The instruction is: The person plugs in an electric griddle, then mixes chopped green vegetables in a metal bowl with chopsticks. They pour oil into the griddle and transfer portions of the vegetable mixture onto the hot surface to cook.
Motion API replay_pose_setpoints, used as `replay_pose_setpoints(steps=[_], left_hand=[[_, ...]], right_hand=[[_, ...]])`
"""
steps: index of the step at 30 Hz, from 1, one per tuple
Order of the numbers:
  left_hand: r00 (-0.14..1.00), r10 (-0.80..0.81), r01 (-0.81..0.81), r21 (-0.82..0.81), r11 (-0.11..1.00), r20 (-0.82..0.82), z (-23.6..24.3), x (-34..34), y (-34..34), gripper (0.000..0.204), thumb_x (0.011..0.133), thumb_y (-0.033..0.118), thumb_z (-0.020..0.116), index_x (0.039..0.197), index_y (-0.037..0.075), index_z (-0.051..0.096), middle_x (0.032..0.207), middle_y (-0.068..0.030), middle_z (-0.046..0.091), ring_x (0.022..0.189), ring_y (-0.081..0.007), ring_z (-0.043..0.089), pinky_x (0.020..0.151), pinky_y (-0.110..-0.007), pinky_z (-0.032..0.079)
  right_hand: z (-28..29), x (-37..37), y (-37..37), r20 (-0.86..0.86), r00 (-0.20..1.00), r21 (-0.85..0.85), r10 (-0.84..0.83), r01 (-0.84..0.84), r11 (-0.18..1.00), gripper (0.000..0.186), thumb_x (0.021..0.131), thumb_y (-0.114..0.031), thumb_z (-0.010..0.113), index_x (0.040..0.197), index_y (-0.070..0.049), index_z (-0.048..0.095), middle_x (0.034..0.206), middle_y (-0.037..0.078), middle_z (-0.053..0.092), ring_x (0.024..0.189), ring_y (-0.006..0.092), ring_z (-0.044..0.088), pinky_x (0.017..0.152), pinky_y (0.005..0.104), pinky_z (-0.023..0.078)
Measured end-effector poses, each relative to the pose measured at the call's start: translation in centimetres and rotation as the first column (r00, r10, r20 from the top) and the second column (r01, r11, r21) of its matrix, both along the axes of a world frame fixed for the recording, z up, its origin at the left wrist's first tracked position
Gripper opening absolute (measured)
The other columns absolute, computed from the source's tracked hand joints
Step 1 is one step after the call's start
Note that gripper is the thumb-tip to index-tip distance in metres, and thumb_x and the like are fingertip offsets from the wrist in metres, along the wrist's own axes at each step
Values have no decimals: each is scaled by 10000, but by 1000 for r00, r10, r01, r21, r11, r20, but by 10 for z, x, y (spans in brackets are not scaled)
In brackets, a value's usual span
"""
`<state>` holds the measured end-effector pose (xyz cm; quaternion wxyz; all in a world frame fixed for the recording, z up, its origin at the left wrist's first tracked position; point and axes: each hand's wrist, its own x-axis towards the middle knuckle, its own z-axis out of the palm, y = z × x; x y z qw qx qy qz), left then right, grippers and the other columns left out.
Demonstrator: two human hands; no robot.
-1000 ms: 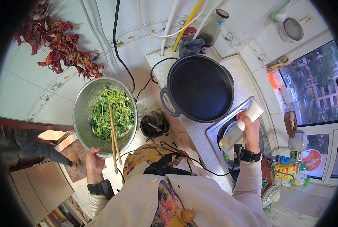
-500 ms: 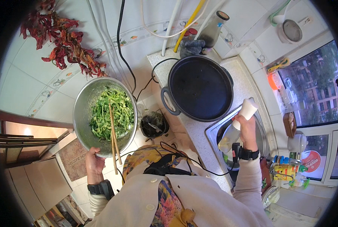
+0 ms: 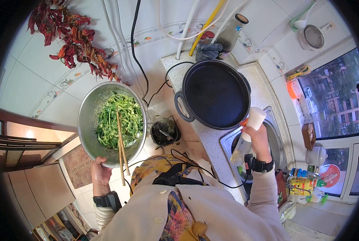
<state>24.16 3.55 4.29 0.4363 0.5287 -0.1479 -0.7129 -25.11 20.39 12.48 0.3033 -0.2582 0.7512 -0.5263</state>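
My left hand [image 3: 101, 176] grips the rim of a steel bowl [image 3: 89, 128], held out at my left; it holds chopped greens [image 3: 117, 112] and two wooden chopsticks [image 3: 125, 160] leaning over its near edge. My right hand [image 3: 259, 140] is closed around a clear bottle [image 3: 239, 150] with a tall white cap [image 3: 255, 118]; its lower part shows pale contents. The bottle is above the steel sink [image 3: 276, 132], beside a large black two-handled pan [image 3: 215, 94] on the speckled counter [image 3: 175, 72].
Dried red chillies [image 3: 71, 54] hang on the tiled wall. A bin [image 3: 165, 132] stands on the floor below cables. Jars and a tall bottle [image 3: 229, 36] sit behind the pan. Bottles [image 3: 302, 186] and a white pot [image 3: 316, 154] are by the window, right; a doorway is left.
The person's leg seen in the left doorway a second ago is out of view. My right hand has shifted slightly left with the bottle. My left hand still holds the bowl.
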Motion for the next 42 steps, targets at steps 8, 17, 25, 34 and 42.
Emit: replay_pose_setpoints(steps=[8, 17, 25, 34, 42], left_hand=[[997, -8, 6, -28, 1000, -77, 0, 0, 0, 305, 766, 16, 500, 1066, -37, 488, 982, -112, 594, 834, -256, 629, 736, -384, 569], [996, -62, 62, -3, 998, -58, -3, 2, -3, 335, 758, 19, 503, 1087, -41, 487, 1011, -126, 601, 855, -258, 635, 744, -386, 569], [996, -69, 69, 1, 998, -51, 1, -4, -3, 349, 759, 20, 493, 1102, -45, 485, 1034, -128, 604, 874, -266, 634, 766, -398, 562], [995, -92, 92, -6, 996, -31, 2, -3, -5, 336, 752, 17, 499, 1080, -54, 480, 1004, -130, 598, 855, -264, 635, 763, -392, 565], [993, -109, 109, -17, 994, -37, 0, -2, -8, 357, 752, 15, 500, 1099, -58, 469, 1023, -136, 590, 878, -267, 629, 777, -394, 562]], right_hand=[[0, -24, 19, -8, 985, 3, -173, 173, 985, 134, 697, -71, 584, 820, -19, 567, 736, 60, 582, 674, 166, 573, 622, 281, 445], [-3, -37, 42, -19, 979, -47, -203, 202, 978, 201, 705, -85, 587, 884, 0, 555, 772, 75, 587, 698, 163, 572, 626, 282, 454], [-3, -31, 52, 2, 943, -119, -332, 330, 936, 196, 671, -79, 599, 851, -6, 574, 781, 64, 591, 693, 164, 564, 647, 280, 431], [3, -18, 66, -78, 956, -8, -284, 284, 959, 136, 690, -109, 590, 795, -23, 596, 742, 43, 597, 679, 151, 563, 655, 270, 431], [-10, -2, 73, 17, 986, -2, -164, 164, 986, 131, 696, -96, 603, 817, -44, 604, 779, 22, 594, 714, 128, 560, 663, 260, 427]])
